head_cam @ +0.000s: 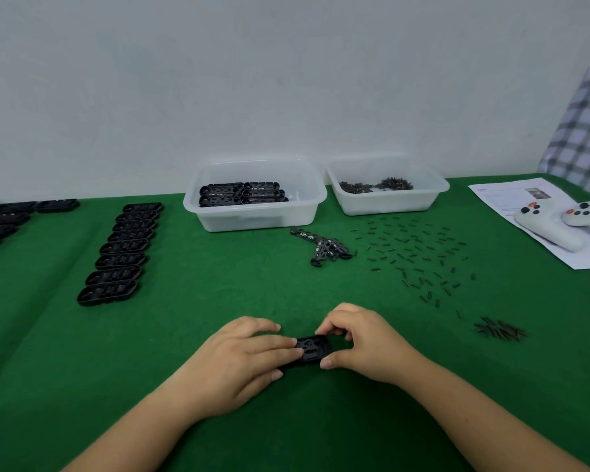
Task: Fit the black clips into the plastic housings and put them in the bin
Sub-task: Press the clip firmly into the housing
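Observation:
A black plastic housing (312, 350) lies on the green cloth at the front centre, held between both hands. My left hand (242, 359) grips its left end, fingers curled over the top. My right hand (358, 342) pinches its right end between thumb and fingertips; whether a clip sits under those fingers is hidden. A small heap of black clips (327, 248) lies further back. A clear bin (254, 194) at the back centre holds several black housings. A column of empty housings (121, 253) stands on the left.
A second clear bin (389, 189) with small dark parts stands at the back right. Several small dark pins (413, 253) are scattered to the right, with a bundle (499, 330) nearer. Two white controllers (559, 223) rest on a paper sheet. More housings (4, 219) lie far left.

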